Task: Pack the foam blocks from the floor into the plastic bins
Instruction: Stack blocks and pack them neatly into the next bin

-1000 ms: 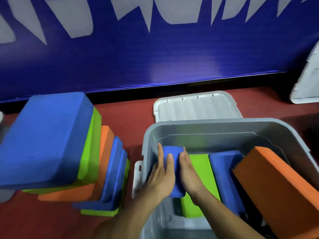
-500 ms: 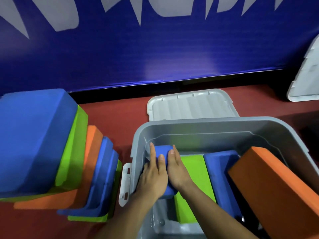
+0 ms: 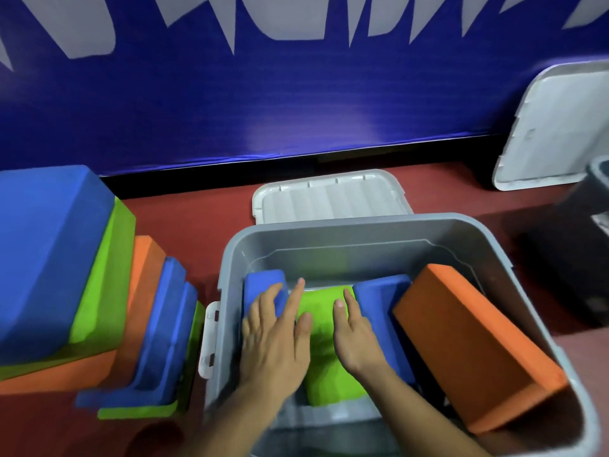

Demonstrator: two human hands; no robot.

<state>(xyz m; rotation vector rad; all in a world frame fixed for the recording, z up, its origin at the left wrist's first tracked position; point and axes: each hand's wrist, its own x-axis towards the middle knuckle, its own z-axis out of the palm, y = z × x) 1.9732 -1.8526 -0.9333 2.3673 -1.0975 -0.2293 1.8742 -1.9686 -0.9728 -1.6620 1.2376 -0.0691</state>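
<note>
Far left, on the red floor [image 3: 184, 225]: leaning stack of foam blocks, not in the bin. The big blue block [image 3: 43, 245] is on top. Under it come a green block [image 3: 105, 275], an orange block [image 3: 141, 291], two thinner blue blocks [image 3: 164, 324] and a bottom green block [image 3: 138, 412]. The stack's right edge sits just beside the bin's left wall.

Grey plastic bin [image 3: 362, 222] is centre-right on the floor, open, with a white latch on its left wall.

Inside the bin, against the left wall, is a small blue block [image 3: 263, 283], standing on edge. Left grip [image 3: 276, 338], a bare hand, lies on it with fingers straight and spread apart. It presses rather than clamps, and the forefinger and thumb reach over onto the inner green block [image 3: 329, 384].

That green one lies in the middle of the bin, between the two hands. Right grip [image 3: 354, 338] rests on its right side, fingers loosely extended and apart, nothing clamped, touching the second blue block [image 3: 379, 295] next to it.

The second blue block stands on edge and leans right. A large orange block [image 3: 468, 344] is tilted against the bin's right wall, touching that blue one.

Behind the bin's far edge a white lid [image 3: 329, 199] lies flat on the floor. Far right, another lid [image 3: 553, 127] leans on the blue wall banner [image 3: 296, 110]. A dark container [image 3: 580, 258] sits at the right frame edge, contents unclear.
</note>
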